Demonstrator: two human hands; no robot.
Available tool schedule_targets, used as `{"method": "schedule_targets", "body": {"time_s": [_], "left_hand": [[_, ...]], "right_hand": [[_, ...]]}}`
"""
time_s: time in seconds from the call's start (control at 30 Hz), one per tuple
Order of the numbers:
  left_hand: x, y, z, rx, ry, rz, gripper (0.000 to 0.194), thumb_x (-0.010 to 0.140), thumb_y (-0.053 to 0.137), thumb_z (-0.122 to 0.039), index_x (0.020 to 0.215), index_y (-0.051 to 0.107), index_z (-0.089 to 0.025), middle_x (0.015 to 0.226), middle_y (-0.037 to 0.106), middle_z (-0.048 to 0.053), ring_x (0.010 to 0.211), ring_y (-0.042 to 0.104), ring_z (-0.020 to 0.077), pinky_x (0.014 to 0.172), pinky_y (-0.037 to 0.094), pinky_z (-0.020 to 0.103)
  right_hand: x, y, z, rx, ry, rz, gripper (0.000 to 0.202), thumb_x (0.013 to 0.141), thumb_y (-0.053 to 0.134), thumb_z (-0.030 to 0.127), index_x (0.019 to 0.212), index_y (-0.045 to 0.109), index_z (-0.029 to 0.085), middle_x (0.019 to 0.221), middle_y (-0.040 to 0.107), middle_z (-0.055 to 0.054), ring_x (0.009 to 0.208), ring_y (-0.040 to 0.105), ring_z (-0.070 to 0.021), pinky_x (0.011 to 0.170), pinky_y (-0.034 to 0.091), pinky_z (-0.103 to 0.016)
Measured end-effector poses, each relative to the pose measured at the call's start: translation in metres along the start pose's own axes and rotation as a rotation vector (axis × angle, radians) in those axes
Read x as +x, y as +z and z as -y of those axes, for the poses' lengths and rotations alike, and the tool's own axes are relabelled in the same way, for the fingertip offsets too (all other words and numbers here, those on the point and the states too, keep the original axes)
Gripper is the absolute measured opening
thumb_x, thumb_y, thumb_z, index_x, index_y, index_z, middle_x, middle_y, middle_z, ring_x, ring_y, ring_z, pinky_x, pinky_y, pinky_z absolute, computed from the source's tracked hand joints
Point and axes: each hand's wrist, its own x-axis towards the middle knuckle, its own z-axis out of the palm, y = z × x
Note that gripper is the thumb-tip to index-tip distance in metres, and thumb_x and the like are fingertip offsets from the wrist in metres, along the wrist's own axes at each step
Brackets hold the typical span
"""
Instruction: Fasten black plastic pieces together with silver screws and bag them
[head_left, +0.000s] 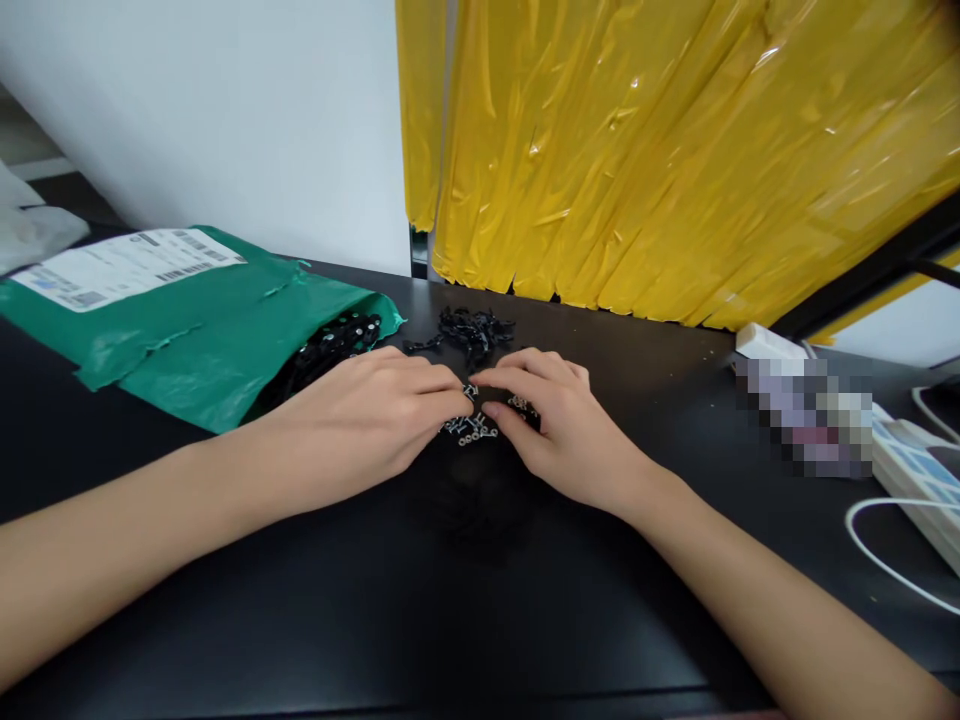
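Note:
Both hands meet over a small pile of silvery screws and nuts (478,437) on the black table. My left hand (401,405) comes in from the left, thumb and fingers closed together at the pile's edge; whatever they pinch is hidden. Facing it, my right hand (551,415) has its thumb and index finger apart around part of the pile, with nothing visible held between them. More small nuts (519,403) show under the right palm. Just beyond the fingers lies a heap of small black parts (476,330), too small to identify.
A green mailing bag (202,350) with a white label lies at the left, its mouth showing more black parts (330,345). Yellow plastic sheeting (637,150) hangs along the back. At the right are a white power strip (919,470), a white cable (851,520) and a blurred-out item (814,420).

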Motion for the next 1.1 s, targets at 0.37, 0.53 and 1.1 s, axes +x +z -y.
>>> {"method": "schedule_targets", "body": {"time_s": [0.37, 0.53, 1.1], "left_hand": [[0.001, -0.005, 0.005, 0.093, 0.149, 0.078, 0.046, 0.096, 0.044, 0.004, 0.109, 0.082, -0.017, 0.113, 0.086, 0.006, 0.1, 0.08, 0.0278, 0.089, 0.061, 0.044], [0.0, -0.008, 0.004, 0.119, 0.069, 0.136, 0.044, 0.099, 0.045, 0.003, 0.113, 0.081, -0.018, 0.115, 0.086, 0.006, 0.1, 0.08, 0.0257, 0.087, 0.06, 0.042], [0.003, 0.002, 0.01, 0.191, -0.211, 0.145, 0.045, 0.104, 0.044, -0.009, 0.134, 0.077, -0.012, 0.153, 0.071, 0.021, 0.135, 0.074, 0.0403, 0.117, 0.054, 0.066]], "right_hand": [[0.0, 0.006, -0.007, -0.024, 0.02, 0.054, 0.031, 0.11, 0.058, 0.019, 0.13, 0.08, 0.03, 0.147, 0.077, -0.006, 0.143, 0.065, -0.0326, 0.118, 0.039, -0.061], [0.003, 0.006, -0.01, -0.018, -0.01, 0.042, 0.029, 0.108, 0.061, 0.014, 0.117, 0.083, 0.031, 0.126, 0.082, -0.005, 0.116, 0.073, -0.0266, 0.105, 0.043, -0.051], [0.004, 0.012, -0.01, -0.102, 0.125, 0.161, 0.052, 0.118, 0.033, 0.053, 0.164, 0.056, 0.042, 0.184, 0.037, -0.001, 0.174, 0.021, -0.0425, 0.129, 0.01, -0.088]]}}
